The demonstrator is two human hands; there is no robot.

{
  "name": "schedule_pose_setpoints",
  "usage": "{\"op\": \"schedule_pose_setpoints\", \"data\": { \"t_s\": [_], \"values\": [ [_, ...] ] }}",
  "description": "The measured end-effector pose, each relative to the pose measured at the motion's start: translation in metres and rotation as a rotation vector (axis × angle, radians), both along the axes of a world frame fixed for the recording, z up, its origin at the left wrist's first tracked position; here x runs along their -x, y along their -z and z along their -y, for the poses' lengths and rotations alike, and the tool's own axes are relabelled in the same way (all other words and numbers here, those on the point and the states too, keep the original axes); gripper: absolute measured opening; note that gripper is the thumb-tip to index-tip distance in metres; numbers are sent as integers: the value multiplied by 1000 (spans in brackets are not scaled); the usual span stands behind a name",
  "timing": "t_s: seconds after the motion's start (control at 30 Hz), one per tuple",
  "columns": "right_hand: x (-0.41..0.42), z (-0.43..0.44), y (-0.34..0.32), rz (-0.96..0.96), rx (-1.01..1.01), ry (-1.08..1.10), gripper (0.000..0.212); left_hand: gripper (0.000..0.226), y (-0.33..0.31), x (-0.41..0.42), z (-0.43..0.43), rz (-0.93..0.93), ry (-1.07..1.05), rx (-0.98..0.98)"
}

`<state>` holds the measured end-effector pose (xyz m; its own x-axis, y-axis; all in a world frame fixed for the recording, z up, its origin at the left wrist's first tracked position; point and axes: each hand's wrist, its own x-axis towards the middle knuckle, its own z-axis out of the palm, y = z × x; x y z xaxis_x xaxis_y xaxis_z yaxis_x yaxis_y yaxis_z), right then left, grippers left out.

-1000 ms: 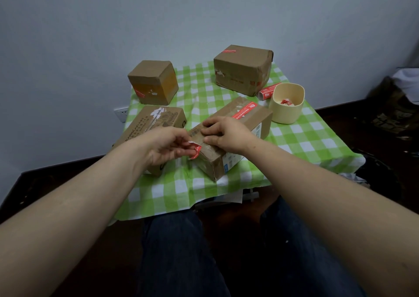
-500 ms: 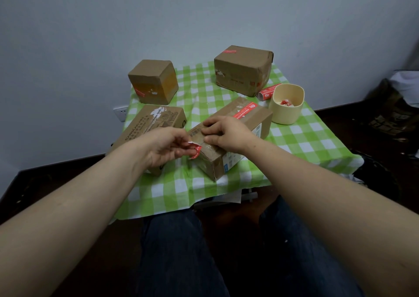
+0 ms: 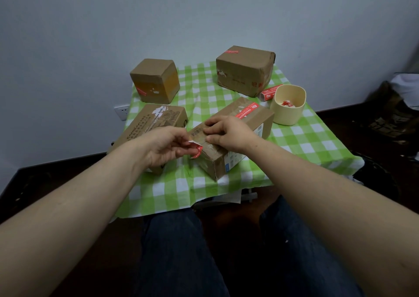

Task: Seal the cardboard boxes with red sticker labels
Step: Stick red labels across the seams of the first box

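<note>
My left hand [image 3: 166, 147] pinches red sticker [image 3: 196, 149] at middle box [image 3: 217, 163] corner; right hand [image 3: 229, 135] bears on its top, grip unclear. Printed box [image 3: 156, 119] just behind left hand; cup [image 3: 288, 115] beyond.

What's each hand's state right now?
Left hand: pinching a red sticker label at the near box's corner.
Right hand: fingertips pressing on that box's top, gripping nothing visible.
</note>
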<state>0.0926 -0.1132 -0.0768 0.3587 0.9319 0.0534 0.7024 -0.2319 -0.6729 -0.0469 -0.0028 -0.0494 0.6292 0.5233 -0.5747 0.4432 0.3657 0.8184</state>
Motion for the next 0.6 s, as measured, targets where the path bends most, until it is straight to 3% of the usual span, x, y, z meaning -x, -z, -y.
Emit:
{"op": "schedule_pose_setpoints", "data": {
  "t_s": [0.6],
  "values": [
    [2, 2, -2, -13, -7, 8, 31, 10, -2, 7, -1, -46, 16, 2]
  ]
}}
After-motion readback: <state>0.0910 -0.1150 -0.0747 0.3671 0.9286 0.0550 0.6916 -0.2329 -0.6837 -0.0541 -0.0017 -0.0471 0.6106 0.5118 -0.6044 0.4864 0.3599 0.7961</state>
